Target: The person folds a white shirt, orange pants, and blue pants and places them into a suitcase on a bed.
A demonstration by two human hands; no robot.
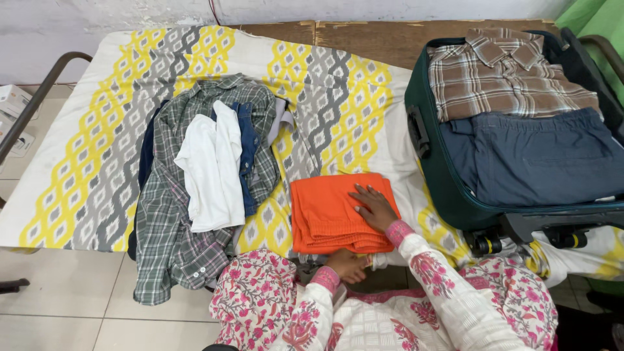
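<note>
Left hand [347,265] sits at the near edge of the folded orange cloth [328,211], fingers curled at its front fold, partly tucked under; can't tell how firm the hold is. Right hand [374,206] lies flat and open on top of the same cloth, palm down, fingers spread toward its far left, gripping nothing. So the cloth is directly under the right hand and just beyond the left hand, lying on the bed [91,156] with its yellow, grey and white patterned sheet. Both sleeves are white with pink flowers. Left of the hands, just beside the orange cloth: a heap of clothes, with a green plaid shirt [166,227] at the bottom, a white garment [211,169] on top and a blue denim piece [248,153] showing beside it. Right of the right hand, near it: an open dark green suitcase [432,175] resting on the bed, holding a folded dark blue garment [539,159] and, farther back, a brown plaid shirt [500,68].
</note>
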